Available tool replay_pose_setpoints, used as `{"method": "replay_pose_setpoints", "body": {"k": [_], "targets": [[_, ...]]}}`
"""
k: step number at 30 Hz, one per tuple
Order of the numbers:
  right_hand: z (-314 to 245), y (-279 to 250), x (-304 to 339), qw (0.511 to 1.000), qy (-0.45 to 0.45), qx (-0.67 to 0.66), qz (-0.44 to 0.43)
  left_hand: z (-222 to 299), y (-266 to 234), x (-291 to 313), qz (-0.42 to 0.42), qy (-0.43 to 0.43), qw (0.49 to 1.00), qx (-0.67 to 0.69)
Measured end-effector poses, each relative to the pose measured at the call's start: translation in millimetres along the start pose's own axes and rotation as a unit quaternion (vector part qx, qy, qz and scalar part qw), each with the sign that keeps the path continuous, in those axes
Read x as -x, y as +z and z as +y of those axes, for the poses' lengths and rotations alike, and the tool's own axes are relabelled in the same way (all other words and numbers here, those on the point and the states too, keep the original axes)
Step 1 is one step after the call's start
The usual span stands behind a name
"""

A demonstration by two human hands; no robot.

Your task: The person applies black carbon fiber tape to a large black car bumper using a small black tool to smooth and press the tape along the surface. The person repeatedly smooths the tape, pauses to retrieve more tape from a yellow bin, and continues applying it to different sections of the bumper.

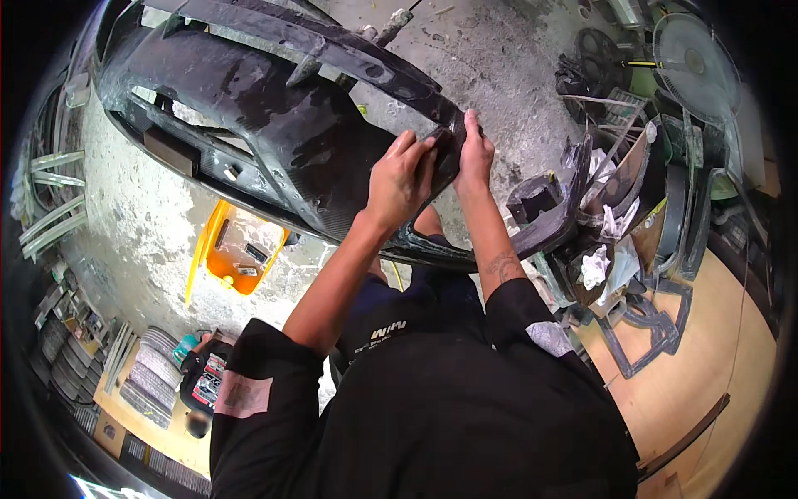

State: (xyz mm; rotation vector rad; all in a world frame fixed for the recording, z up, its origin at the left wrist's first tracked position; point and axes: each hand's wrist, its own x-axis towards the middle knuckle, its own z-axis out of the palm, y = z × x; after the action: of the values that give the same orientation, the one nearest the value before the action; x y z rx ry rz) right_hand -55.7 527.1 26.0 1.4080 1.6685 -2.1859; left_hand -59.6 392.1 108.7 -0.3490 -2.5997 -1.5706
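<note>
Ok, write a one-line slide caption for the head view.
Left hand and right hand at the right end of a large dark molded panel, with a fan at upper right.

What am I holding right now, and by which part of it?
The large black panel: your right hand grips its right end. Your left hand is curled there too; whether it holds anything separate is unclear.

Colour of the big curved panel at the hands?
The panel is mostly black, pale-smeared; head view.
</note>
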Motion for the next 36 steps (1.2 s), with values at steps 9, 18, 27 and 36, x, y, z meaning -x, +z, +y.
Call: {"method": "replay_pose_setpoints", "body": {"k": [9,18,27,36], "targets": [[-11,5,12,1.000,0.005,-0.028,-0.010,-3,-5,21,-0.012,-0.031,0.999,-0.006],[0,-10,-21,0.990,-0.120,0.078,0.001,-6,-32,40,0.115,-0.102,0.987,0.044],[-5,-9,-38,0.979,-0.114,0.166,-0.009,1,-5,17,-0.007,-0.050,0.998,0.034],[-6,-13,-36,0.989,-0.088,0.096,-0.067,-2,-1,15,-0.012,-0.046,0.999,0.016]]}}
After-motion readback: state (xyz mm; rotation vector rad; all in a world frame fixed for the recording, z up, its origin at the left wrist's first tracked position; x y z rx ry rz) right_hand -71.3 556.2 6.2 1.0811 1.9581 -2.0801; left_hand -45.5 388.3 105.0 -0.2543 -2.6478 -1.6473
